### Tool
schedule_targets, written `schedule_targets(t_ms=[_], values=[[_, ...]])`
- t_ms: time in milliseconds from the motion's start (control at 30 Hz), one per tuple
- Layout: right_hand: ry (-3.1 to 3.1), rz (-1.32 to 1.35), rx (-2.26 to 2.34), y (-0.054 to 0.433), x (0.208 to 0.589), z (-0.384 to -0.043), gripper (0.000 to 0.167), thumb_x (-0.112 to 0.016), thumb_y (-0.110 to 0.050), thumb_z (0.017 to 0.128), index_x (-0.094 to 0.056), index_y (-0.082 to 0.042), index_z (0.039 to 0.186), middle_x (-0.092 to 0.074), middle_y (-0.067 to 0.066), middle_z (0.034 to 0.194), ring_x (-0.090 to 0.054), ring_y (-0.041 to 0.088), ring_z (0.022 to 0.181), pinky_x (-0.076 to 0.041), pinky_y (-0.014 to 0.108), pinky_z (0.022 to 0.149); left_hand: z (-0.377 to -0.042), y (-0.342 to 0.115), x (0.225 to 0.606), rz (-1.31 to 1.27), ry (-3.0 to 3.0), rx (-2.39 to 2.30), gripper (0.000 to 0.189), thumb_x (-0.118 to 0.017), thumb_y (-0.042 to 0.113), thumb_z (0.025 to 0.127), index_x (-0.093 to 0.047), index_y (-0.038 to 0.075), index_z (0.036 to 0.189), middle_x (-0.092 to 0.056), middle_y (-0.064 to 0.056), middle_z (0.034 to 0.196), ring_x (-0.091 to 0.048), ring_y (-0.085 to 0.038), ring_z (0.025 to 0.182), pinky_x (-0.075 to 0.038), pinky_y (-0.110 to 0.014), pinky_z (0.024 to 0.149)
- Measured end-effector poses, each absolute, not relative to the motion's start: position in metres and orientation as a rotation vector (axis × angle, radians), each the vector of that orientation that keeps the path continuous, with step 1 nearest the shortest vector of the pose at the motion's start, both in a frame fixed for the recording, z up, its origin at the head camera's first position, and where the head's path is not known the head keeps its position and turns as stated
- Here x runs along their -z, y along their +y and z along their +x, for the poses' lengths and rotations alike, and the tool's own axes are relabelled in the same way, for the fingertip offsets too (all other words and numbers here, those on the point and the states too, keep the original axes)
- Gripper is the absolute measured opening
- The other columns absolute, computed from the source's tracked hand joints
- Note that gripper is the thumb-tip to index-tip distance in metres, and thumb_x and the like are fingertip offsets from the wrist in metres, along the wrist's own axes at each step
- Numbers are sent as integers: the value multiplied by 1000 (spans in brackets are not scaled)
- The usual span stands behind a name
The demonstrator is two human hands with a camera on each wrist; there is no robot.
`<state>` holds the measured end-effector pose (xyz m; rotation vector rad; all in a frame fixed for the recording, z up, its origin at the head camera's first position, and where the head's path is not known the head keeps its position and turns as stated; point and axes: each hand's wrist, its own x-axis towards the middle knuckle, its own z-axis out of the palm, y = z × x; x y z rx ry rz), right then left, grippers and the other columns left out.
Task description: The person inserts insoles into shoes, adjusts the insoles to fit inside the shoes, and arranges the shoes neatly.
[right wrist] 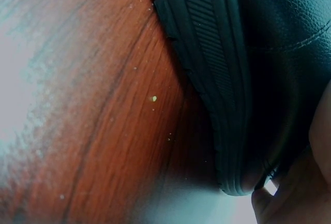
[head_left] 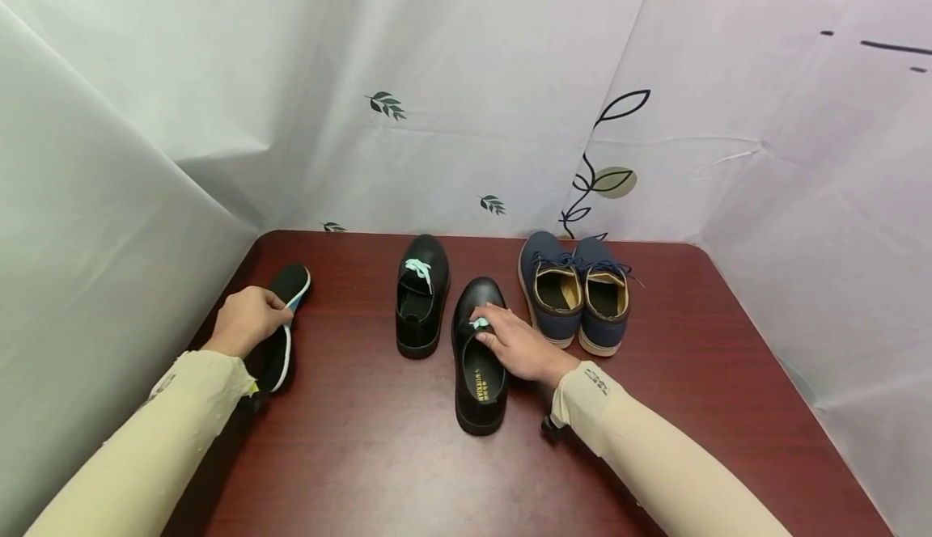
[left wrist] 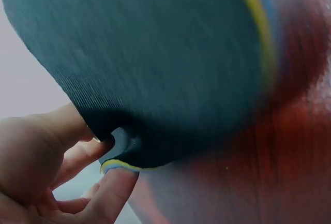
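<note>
At the left of the table, my left hand (head_left: 249, 320) pinches a dark insole (head_left: 280, 351) at its middle, thumb on one face and fingers at the other. The left wrist view shows the insole (left wrist: 155, 53) close up, with a yellow and blue edge that bends where the fingers (left wrist: 111, 193) grip it. My right hand (head_left: 524, 347) holds a black lace-up shoe (head_left: 483, 416) near its pale mint laces, the thumb at the opening. Gold lettering shows on that shoe's inner sole. In the right wrist view, the black shoe's side (right wrist: 217, 79) stands on the wood.
Just left of the held shoe stands another black shoe (head_left: 421, 310) with mint laces, toe pointing away. A pair of navy shoes, one left (head_left: 546, 278) and one right (head_left: 604, 310), stands at the back right. White curtains (head_left: 466, 76) surround the red-brown table (head_left: 364, 456).
</note>
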<state>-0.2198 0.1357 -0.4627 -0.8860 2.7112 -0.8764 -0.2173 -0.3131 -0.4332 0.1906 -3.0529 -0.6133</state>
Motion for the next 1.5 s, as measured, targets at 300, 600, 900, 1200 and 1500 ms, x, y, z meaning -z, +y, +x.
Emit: schedule_targets(t_ms=[300, 600, 900, 1200, 1500], values=[[2707, -889, 877, 135, 462, -220, 33, -49, -28, 106, -50, -17, 138, -48, 9, 150, -26, 25, 152, -18, 50, 122, -201, -306, 430, 114, -3138, 626, 14, -70, 21, 85, -72, 11, 77, -69, -4, 79, -56, -20, 66, -42, -32, 56], [2692, -893, 886, 134, 460, -219, 33, -48, -27, 106, -50, -17, 137, -48, 8, 150, -25, 25, 152, -16, 50, 123, -181, -291, 421, 66, -3120, 696, 11, -70, 23, 84, -73, 12, 82, -64, 0, 72, -53, -17, 63, -39, -32, 55], [2692, -907, 885, 135, 459, -220, 33, -48, -27, 106, -50, -16, 138, -48, 8, 150, -25, 25, 152, -17, 50, 123, -158, -260, 397, -2, -3109, 800, 13, -71, 29, 86, -73, 16, 87, -57, 3, 61, -50, -16, 59, -39, -32, 56], [2692, -903, 876, 136, 459, -221, 34, -49, -27, 106, -49, -16, 138, -47, 9, 150, -25, 25, 152, -17, 49, 123, -137, -219, 375, -181, -3049, 978, 6, -75, 25, 84, -73, 21, 81, -58, 1, 72, -50, -16, 64, -43, -31, 57], [2670, -917, 890, 136, 459, -220, 34, -50, -25, 106, -48, -14, 138, -47, 11, 149, -24, 28, 152, -16, 51, 123, -124, -174, 370, -423, -2837, 1095, 14, -79, 14, 80, -70, 23, 74, -53, 3, 74, -51, -10, 64, -45, -26, 54]])
